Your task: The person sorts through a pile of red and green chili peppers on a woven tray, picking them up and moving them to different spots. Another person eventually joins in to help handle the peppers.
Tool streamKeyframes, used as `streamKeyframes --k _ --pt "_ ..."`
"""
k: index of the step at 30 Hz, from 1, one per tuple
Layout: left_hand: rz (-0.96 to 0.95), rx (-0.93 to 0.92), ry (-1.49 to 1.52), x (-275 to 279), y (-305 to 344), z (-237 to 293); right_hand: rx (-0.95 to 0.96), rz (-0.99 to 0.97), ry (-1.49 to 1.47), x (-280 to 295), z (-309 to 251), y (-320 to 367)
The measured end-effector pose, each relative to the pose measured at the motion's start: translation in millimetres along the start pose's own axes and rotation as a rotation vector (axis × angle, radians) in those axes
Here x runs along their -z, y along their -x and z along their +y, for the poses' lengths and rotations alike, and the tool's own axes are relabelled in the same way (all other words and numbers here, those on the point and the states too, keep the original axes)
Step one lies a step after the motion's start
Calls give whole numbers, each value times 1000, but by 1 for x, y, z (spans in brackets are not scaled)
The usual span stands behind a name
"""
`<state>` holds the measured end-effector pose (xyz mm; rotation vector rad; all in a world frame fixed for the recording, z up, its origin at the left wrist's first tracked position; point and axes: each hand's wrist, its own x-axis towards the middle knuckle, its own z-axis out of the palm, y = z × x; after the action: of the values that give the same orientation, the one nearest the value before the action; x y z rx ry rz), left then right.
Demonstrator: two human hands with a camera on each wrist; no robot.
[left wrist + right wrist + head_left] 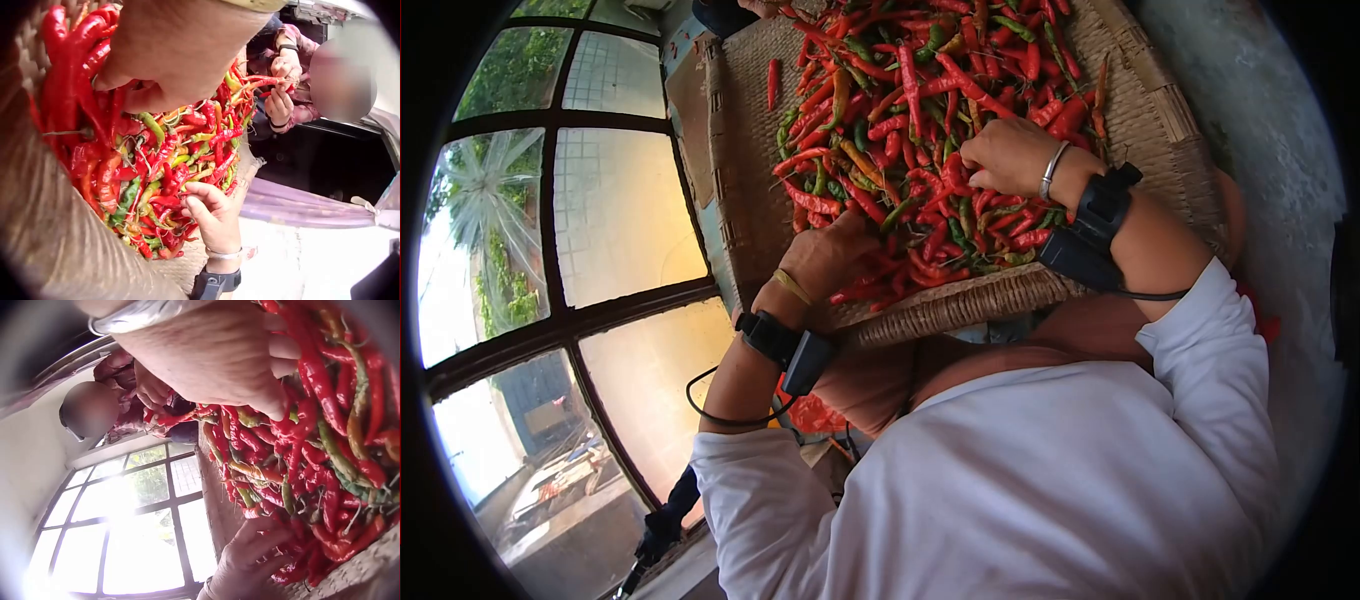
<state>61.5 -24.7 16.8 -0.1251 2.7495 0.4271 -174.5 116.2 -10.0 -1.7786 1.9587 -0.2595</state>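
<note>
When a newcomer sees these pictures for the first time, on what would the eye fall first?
Probably on the heap of glossy red chillies mixed with green and orange ones, in the shallow woven tray before the person. Next, the bare left hand and bare right hand at the heap. Then perhaps the large dark-framed glass window, at left in the head view.
</note>
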Motion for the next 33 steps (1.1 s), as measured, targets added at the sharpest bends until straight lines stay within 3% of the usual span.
streamKeyframes --k 5,8,10,11,13,16,21,23,24,27,29,31,33 --pt "-1 41 -39 -7 -3 -9 -18 5 -69 -1 2 2" --pt "129 -32 144 -3 -4 -13 -42 11 -90 3 0 4" --pt "177 167 426 12 -7 -5 -45 -7 -73 3 0 3" --pt "176 167 425 13 -9 -7 -48 -27 -52 3 0 2" --pt "386 226 879 20 -16 -16 -44 -37 -46 3 -1 1" --pt "528 367 1087 53 -30 -29 -30 -31 -42 2 0 1" --pt "722 250 1257 118 -54 -60 -40 -42 -47 1 1 0" --pt "1000 -18 1539 130 -66 -67 -46 -67 -34 0 1 -1" --pt "1001 -17 1540 129 -68 -68 -45 -68 -34 0 1 -1" --pt "849 262 1232 105 -74 -65 -20 -28 -43 -1 1 0" --pt "519 378 828 76 -65 -57 -58 -140 2 3 -2 -1" --pt "263 226 461 44 -50 -53 -21 -79 -23 -1 -1 0" --pt "158 63 264 21 -31 -41 17 -24 -39 -4 2 2"
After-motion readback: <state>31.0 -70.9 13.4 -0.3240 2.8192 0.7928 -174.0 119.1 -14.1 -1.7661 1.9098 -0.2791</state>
